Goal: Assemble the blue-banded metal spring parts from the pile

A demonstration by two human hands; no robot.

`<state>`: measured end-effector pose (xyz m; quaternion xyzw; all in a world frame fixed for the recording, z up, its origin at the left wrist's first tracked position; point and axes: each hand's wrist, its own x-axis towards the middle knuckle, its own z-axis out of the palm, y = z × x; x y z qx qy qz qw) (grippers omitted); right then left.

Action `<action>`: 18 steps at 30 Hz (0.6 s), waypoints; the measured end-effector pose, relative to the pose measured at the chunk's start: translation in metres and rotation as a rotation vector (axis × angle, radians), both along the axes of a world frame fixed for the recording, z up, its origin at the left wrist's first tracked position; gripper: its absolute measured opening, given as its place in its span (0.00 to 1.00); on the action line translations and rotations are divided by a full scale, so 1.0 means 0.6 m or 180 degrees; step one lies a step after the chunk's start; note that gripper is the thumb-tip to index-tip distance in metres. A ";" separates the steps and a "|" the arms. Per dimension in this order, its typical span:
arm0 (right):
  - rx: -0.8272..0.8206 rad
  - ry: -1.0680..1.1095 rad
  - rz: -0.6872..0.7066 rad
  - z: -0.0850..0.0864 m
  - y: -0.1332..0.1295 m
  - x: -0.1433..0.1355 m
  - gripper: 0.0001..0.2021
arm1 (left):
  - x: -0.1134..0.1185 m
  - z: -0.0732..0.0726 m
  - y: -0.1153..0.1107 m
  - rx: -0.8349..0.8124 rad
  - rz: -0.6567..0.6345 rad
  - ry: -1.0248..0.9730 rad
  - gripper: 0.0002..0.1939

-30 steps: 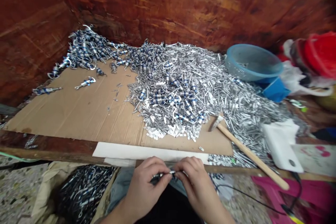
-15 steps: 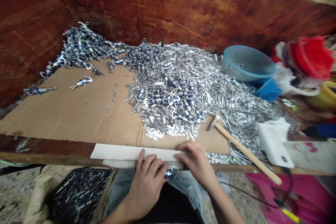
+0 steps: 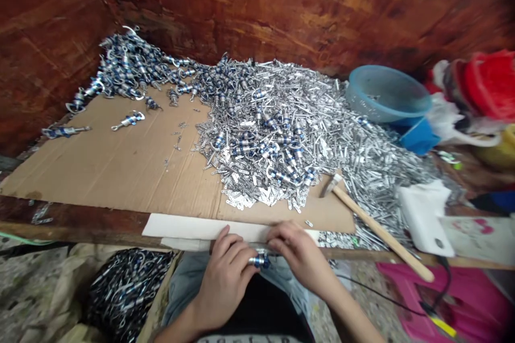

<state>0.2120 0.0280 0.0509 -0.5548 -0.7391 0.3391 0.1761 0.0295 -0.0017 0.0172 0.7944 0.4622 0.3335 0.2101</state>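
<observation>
My left hand [image 3: 227,273] is closed around a small silver metal fitting with blue bands [image 3: 259,261], held low at the front edge of the bench. Its banded end sticks out past my thumb and forefinger; the rest is hidden in the hand. Close to that end, my right hand [image 3: 295,254] is curled with the fingertips drawn together. What lies between those fingertips is too small to make out. Just behind both hands, a white strip [image 3: 181,226] runs along the bench edge. A small silver plate [image 3: 308,223] lies on the cardboard beyond my right hand.
Cardboard [image 3: 132,171] covers the bench, heaped with loose silver parts [image 3: 322,112] and blue-banded fittings [image 3: 129,67]. A hammer [image 3: 382,230] lies at right, near a blue bowl [image 3: 388,91] and a white device [image 3: 426,220]. A sack of parts [image 3: 124,295] stands below left.
My right hand has moved slightly left and its fingers have drawn together near the fitting. The fitting's curved piece shows less now. A small plate now lies on the cardboard near that hand.
</observation>
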 end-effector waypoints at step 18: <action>0.1140 -0.1346 -0.2158 -0.048 0.073 0.191 0.19 | -0.005 -0.006 0.001 0.0107 -0.0032 -0.0182 0.05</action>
